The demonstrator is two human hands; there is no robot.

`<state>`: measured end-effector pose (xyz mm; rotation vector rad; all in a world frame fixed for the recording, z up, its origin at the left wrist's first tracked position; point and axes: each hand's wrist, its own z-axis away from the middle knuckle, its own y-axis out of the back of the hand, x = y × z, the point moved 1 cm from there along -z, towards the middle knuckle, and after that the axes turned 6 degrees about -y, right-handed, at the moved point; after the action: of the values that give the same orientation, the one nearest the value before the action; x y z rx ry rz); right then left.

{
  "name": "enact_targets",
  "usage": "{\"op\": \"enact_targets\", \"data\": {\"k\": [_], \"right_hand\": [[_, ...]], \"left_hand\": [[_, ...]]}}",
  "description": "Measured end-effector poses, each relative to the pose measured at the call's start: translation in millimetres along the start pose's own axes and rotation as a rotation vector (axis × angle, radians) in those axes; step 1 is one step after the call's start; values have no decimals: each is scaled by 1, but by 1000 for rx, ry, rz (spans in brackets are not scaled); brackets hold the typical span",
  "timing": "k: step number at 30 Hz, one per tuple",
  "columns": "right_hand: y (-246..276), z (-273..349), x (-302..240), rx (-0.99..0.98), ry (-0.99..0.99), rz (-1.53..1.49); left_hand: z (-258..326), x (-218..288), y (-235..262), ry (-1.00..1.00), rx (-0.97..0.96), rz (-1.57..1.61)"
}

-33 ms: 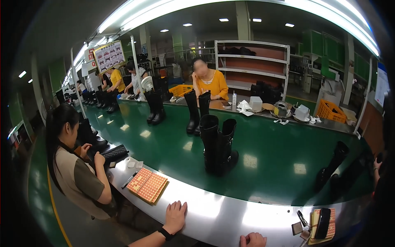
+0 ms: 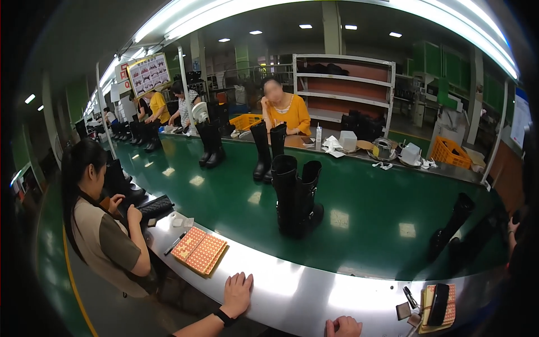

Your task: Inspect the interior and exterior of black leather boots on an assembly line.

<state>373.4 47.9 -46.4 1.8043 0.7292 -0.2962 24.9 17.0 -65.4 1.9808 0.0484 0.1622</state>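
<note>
My left hand (image 2: 237, 293) lies palm down on the metal ledge (image 2: 269, 275), fingers stretched out, with nothing in it. A dark band circles that wrist. Lower right of it, my right hand (image 2: 345, 327) rests at the ledge's near edge, fingers loosely bent and a little apart, and I see nothing held. Its wrist is cut off by the frame's lower edge. Nearest the left hand is a stack of orange-patterned sheets (image 2: 199, 251), with a pen (image 2: 175, 244) beside it. A pair of tall black boots (image 2: 296, 195) stands upright on the green surface, beyond both hands.
More black boots (image 2: 262, 150) stand along the green surface (image 2: 365, 185); a tall boot (image 2: 452, 224) is at the right. A phone (image 2: 438, 304) lies on patterned sheets, right of my right hand. On the left a co-worker (image 2: 106, 224) handles a black boot; another person (image 2: 289, 115) sits opposite.
</note>
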Motion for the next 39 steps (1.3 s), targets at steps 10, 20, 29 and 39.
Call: {"op": "enact_targets", "data": {"k": [10, 20, 29, 39], "right_hand": [[-5, 1, -4, -30, -2, 16], [-4, 4, 1, -114, -37, 49], [-13, 4, -2, -206, -76, 186], [-16, -7, -8, -77, -51, 122]], "left_hand": [[11, -14, 8, 34, -13, 153], [41, -42, 25, 274, 183, 93], [38, -36, 30, 314, 181, 88], [22, -37, 27, 235, 301, 77]]}}
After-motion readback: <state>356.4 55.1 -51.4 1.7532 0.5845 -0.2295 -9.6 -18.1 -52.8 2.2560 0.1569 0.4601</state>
